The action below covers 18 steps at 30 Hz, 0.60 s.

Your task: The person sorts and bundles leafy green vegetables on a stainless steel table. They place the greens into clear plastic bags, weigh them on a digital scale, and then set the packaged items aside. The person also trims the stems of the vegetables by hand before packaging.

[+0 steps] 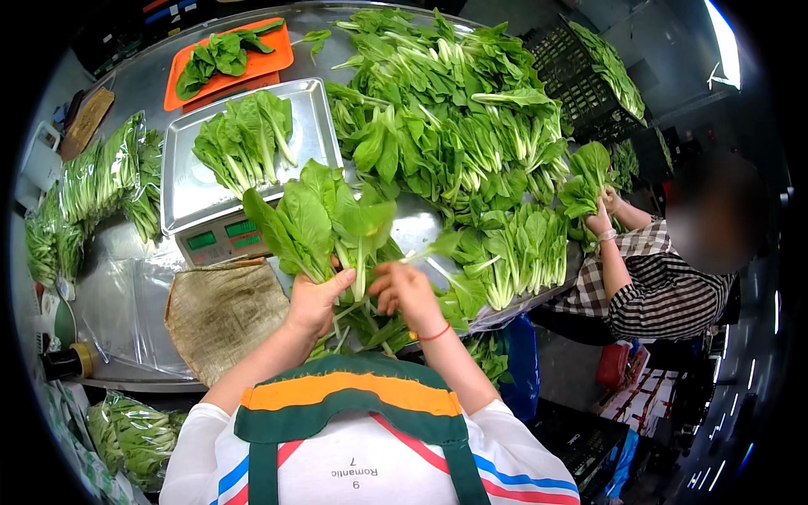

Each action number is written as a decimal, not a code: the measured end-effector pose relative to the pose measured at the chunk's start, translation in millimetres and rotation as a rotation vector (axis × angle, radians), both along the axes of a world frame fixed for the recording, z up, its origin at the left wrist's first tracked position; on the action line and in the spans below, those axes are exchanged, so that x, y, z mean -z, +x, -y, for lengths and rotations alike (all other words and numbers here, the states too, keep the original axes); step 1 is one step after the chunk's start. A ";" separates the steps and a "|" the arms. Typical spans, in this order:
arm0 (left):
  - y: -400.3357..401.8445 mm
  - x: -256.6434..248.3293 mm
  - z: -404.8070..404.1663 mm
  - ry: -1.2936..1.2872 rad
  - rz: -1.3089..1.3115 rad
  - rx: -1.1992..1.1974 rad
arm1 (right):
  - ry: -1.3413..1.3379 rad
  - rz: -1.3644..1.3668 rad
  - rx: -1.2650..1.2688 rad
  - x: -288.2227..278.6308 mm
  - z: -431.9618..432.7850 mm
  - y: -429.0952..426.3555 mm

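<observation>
My left hand (317,302) is closed round the stalks of a bunch of leafy greens (306,221), its thumb lying across their pale bases. Just right of the bunch is my right hand (407,295), blurred, with curled fingers beside a stalk and a loose leaf; whether they grip anything is unclear. Beyond the bunch stands a digital scale (218,245) with lit green displays. On its metal tray (317,129) lies another group of greens (243,142). Loose leaves and stems (372,328) lie beneath my hands.
A large heap of greens (454,113) covers the metal table's far right. Bagged greens (101,183) line the left side, near a worn brown board (227,309). An orange tray (268,57) sits behind the scale. At right, a co-worker's hands (603,214) hold greens.
</observation>
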<state>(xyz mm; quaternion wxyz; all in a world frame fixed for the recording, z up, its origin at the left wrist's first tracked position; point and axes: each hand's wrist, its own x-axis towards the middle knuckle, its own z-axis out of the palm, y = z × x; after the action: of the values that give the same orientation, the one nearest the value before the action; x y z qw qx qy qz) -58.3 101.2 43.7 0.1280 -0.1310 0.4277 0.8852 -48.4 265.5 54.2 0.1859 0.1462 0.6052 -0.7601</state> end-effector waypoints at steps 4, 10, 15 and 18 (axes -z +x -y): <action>-0.2 2.7 -1.8 -0.167 -0.086 0.008 | 0.279 -0.229 -0.167 1.7 17.5 8.4; -2.4 9.8 -1.0 -0.102 -0.047 -0.081 | 0.050 -0.047 0.092 7.2 9.4 1.9; -6.3 4.7 3.2 0.017 -0.014 -0.047 | -0.070 -0.037 0.111 4.6 -1.0 -4.2; -4.9 1.3 3.1 -0.061 -0.096 0.038 | 0.044 -0.243 -0.095 3.9 18.2 3.1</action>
<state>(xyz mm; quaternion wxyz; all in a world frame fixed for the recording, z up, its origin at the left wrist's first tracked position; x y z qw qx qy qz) -63.2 98.1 42.4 0.1200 -0.0843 0.4626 0.8744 -45.2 247.3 50.4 0.1437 0.0282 0.6461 -0.7491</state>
